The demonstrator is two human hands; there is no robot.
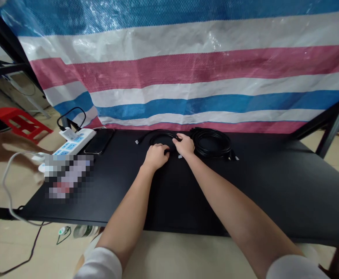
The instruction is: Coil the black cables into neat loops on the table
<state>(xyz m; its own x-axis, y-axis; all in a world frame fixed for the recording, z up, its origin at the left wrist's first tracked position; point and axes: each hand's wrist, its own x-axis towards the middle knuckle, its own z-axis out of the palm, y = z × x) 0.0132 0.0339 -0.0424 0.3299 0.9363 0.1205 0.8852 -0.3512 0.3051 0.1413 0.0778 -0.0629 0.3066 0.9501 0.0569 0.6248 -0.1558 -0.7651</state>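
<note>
A black cable [161, 133] lies in a loose loop on the black table, and both of my hands are on it. My left hand [156, 155] curls its fingers round the near left side of the loop. My right hand [184, 145] grips the loop's right side between thumb and fingers. One silver cable plug [137, 142] points out to the left of the loop. Just right of my right hand rests a second, thicker coil of black cable [213, 142], with its plug ends showing at the lower right of the coil.
A white power strip [75, 142] with plugs in it stands at the table's left edge, beside a dark phone [99, 141]. A striped plastic sheet [187, 69] hangs behind the black table [274, 182]. Another person's leg [12, 151] and a red stool [24, 123] are at left.
</note>
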